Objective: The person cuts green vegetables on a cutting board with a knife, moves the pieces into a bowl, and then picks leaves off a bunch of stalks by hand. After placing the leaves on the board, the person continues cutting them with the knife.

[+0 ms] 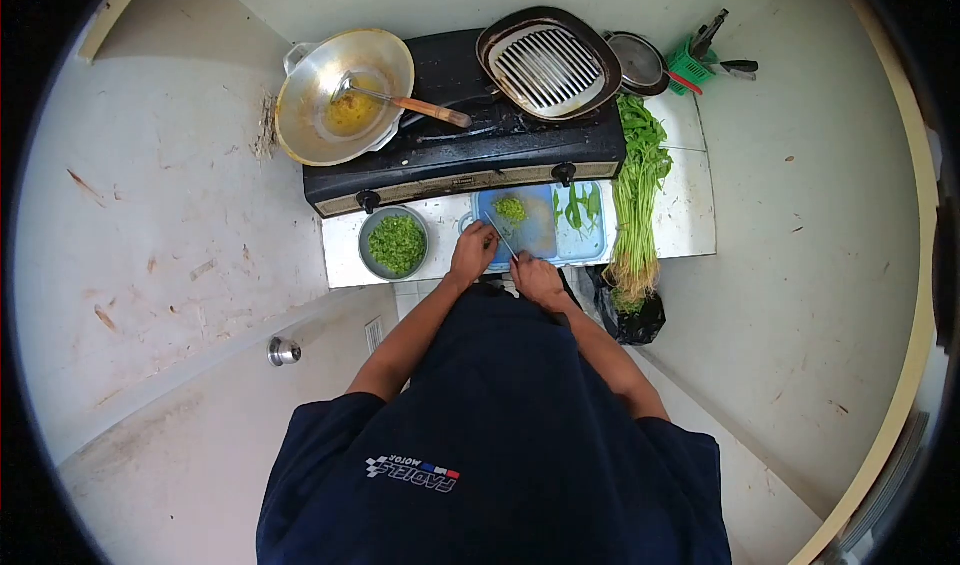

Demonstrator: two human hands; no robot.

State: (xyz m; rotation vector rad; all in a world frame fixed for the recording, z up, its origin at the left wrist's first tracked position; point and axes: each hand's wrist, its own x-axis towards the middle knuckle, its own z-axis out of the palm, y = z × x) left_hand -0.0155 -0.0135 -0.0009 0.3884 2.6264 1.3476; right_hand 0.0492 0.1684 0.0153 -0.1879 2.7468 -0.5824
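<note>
My right hand (538, 279) is closed round the handle of a knife (503, 237), whose thin blade slants up and left over a blue cutting board (535, 235). My left hand (474, 254) rests at the board's left edge with its fingers bent together near the blade's tip. Whether those fingers pinch anything is too small to tell. A small heap of chopped greens (510, 209) lies just beyond the blade. Several whole green leaves (578, 207) lie to the right, in the blue tray (598, 244) under the board. Left of my hands stands a grey bowl (424, 250) filled with chopped greens (397, 244).
Behind the board is a black stove (450, 155) bearing a wok (300, 115) with a wooden-handled spatula (430, 111) and a grill pan (548, 65). A long bunch of rooted greens (636, 195) overhangs the counter's right edge, above a black plastic bag (645, 323). A green basket (690, 65) holds knives.
</note>
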